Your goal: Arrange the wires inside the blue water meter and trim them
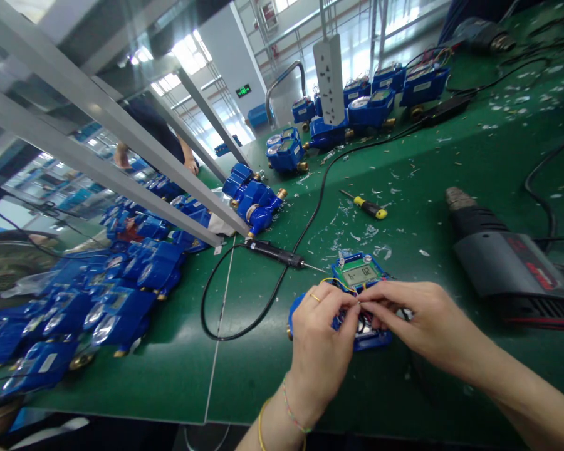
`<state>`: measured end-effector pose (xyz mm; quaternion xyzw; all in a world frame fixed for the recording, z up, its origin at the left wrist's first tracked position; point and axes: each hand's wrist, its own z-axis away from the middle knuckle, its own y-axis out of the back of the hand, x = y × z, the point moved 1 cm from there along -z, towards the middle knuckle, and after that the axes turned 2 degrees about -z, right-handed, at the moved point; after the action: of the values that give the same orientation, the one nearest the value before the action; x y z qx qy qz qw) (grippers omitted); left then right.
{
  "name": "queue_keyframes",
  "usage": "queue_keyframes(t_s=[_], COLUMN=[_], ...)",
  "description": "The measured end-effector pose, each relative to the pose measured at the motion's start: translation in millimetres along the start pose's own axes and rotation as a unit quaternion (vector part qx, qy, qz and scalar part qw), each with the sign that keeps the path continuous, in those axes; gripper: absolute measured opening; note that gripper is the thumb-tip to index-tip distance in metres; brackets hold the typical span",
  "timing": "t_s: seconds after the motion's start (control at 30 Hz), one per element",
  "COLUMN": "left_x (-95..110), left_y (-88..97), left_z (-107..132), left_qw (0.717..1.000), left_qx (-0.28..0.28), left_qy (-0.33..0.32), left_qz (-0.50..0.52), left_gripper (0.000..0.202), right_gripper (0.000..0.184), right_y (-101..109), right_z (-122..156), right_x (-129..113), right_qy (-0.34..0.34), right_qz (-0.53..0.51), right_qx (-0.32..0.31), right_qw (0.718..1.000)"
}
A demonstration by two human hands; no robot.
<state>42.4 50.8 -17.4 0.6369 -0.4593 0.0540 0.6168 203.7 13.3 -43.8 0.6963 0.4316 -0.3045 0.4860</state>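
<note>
An opened blue water meter (373,341) lies in front of me, partly under both hands. Its green circuit board (345,266) carries a lit display (360,274). My left hand (324,338) is closed in a pinch over the meter's left side. From the right, my right hand (413,313) pinches too, its fingertips meeting the left ones. Thin wires run into the fingers, among them a yellow wire (341,284); their ends are hidden. Just beyond the left hand, a black electric screwdriver (277,254) lies with its bit toward the meter.
A heat gun (517,263) rests at right, and a yellow-black screwdriver (369,207) lies farther back. Several blue meters (155,263) crowd the left; more stand behind a hanging power strip (329,78). Slanting metal posts (202,119) rise at left, with another person's hand (191,165) beyond.
</note>
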Motion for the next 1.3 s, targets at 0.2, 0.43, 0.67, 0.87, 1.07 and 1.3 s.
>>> queue_keyframes(t_s=[0.2, 0.43, 0.67, 0.87, 1.07, 1.3], left_x=[0.4, 0.2, -1.8, -0.2, -0.8, -3.4], left_y=[-1.7, -3.3, -2.4, -1.5, -2.5, -3.7], left_z=[1.5, 2.2, 1.9, 2.4, 2.1, 3.5], left_qw=[1.0, 1.0, 1.0, 1.0, 1.0, 0.999], left_qx=[0.014, 0.008, 0.01, 0.015, 0.021, 0.024], left_qy=[-0.022, -0.004, 0.002, -0.015, -0.002, 0.006], left_qz=[0.007, 0.026, 0.027, 0.014, 0.019, 0.035], left_gripper=[0.012, 0.015, 0.013, 0.014, 0.015, 0.015], right_gripper=[0.015, 0.017, 0.016, 0.017, 0.016, 0.017], right_y=[0.1, -5.9, -1.3, -4.6, -8.4, -1.7], right_z=[-0.3, 1.7, 1.8, 3.9, 3.4, 0.5], right_x=[-5.1, -4.4, -0.6, -5.6, -5.6, -4.4], right_qy=[0.015, 0.019, 0.025, 0.091, 0.079, 0.018], right_qz=[0.004, -0.013, -0.011, 0.101, 0.101, 0.031], right_qx=[0.004, 0.042, 0.011, 0.038, 0.048, 0.012], right_qw=[1.0, 0.999, 1.0, 0.99, 0.991, 0.999])
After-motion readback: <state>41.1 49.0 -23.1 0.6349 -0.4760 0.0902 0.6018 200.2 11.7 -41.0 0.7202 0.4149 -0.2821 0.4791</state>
